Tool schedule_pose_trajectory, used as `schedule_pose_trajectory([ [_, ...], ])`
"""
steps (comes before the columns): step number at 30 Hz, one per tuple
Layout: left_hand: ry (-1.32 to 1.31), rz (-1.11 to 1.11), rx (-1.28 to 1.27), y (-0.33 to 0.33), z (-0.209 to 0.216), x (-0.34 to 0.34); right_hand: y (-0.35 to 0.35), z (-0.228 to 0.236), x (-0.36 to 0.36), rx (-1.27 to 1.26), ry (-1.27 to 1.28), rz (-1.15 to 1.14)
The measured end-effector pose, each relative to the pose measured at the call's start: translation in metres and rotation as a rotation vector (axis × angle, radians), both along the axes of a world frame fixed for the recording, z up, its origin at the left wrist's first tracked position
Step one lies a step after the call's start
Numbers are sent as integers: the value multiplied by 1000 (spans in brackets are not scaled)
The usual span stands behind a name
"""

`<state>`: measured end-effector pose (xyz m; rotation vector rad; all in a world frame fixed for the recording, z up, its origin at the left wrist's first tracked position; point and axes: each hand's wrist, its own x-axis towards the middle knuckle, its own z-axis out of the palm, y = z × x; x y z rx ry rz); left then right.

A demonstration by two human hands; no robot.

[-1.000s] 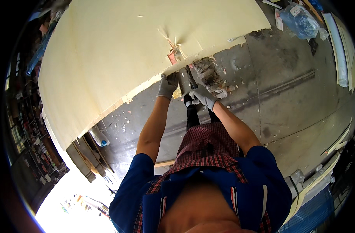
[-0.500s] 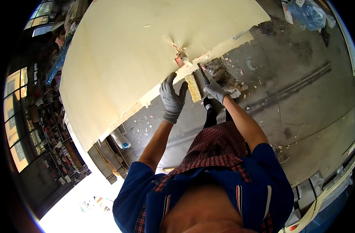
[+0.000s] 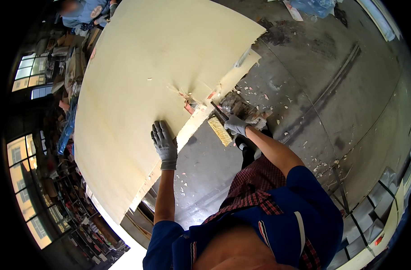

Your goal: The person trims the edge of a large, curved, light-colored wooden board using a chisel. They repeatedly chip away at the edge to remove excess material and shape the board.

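A large cream-coloured sheet (image 3: 124, 85) with a ragged near edge spreads out before me. My left hand (image 3: 164, 143), in a grey glove, lies flat on it near that edge, fingers stretched out. In my right hand (image 3: 236, 124), also gloved, is a narrow dark hand tool (image 3: 218, 109), its far end at the ragged edge; its exact kind cannot be made out. Just left of that hand is a yellow, rough-surfaced block (image 3: 220, 131). Splintered strips (image 3: 184, 95) and a reddish piece (image 3: 189, 107) stick up from a torn spot in the sheet.
Brownish crumpled scrap (image 3: 241, 108) lies beyond my right hand, and pale chips litter the grey floor (image 3: 300, 112). Clear blue plastic (image 3: 315, 6) lies at the far right. Another person (image 3: 86, 15) is at the sheet's far left corner. Strapped bundles (image 3: 372, 213) stand at lower right.
My left hand has come down from above the near edge to rest flat on the sheet. My right hand keeps the tool near the edge. The view has turned, bringing the other person in.
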<state>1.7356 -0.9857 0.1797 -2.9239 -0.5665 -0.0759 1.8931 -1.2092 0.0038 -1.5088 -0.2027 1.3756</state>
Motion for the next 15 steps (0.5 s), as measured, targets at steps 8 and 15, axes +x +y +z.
schedule_pose_trajectory([
  [8, 18, -77, 17, 6, 0, -6, -10, 7, 12, -55, 158, -40],
  [15, 56, -80, -18, 9, 3, -11, -6, -23, 2, 0, -78, -115],
])
